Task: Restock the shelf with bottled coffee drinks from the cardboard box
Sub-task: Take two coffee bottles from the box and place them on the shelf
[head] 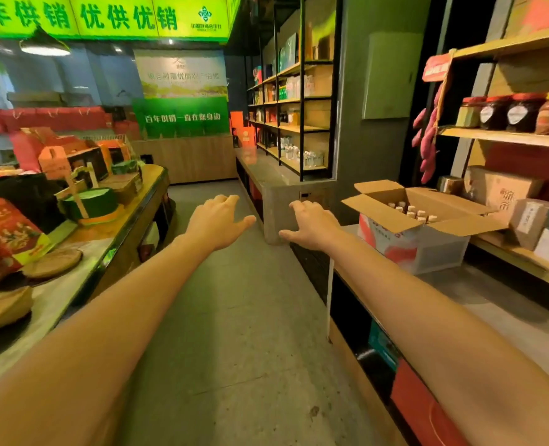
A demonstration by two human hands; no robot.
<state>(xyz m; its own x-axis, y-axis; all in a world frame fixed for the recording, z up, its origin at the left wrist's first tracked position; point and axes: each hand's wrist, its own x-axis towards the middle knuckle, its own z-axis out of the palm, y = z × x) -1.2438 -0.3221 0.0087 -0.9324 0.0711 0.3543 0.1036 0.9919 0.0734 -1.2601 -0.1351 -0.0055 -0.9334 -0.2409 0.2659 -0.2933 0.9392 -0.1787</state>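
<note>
Open brown cardboard box with red-and-white printed sides (387,241) sits on the grey concrete ledge (479,294) at right, flaps folded out, just in front of the low wooden shelf board (524,257). Inside it, a cluster of small bottles with pale caps (411,212) stands upright; only caps and necks show, labels too small to read. Right hand (311,225) is out in front over the aisle, near the box's left flap but not touching it, fingers loose and spread, holding nothing. Left hand (216,220) is beside it, well apart from the box, also relaxed and empty. Judgement: task barely begun, step in hand is the reach to the box. To do it well: swing the right hand over the open top, come down between the flaps, take one bottle by the neck or upper body, lift straight up so neighbours don't tip. The left hand could steady the box wall or take a second bottle. Which shelf gets the bottles can't be told from here. Above right, dark glass jars with red lids (508,112) fill a wooden shelf (505,137), a string of purple sweet potatoes (427,140) hanging beside it. Tan paper gift boxes (505,188) crowd the space behind the carton.
</note>
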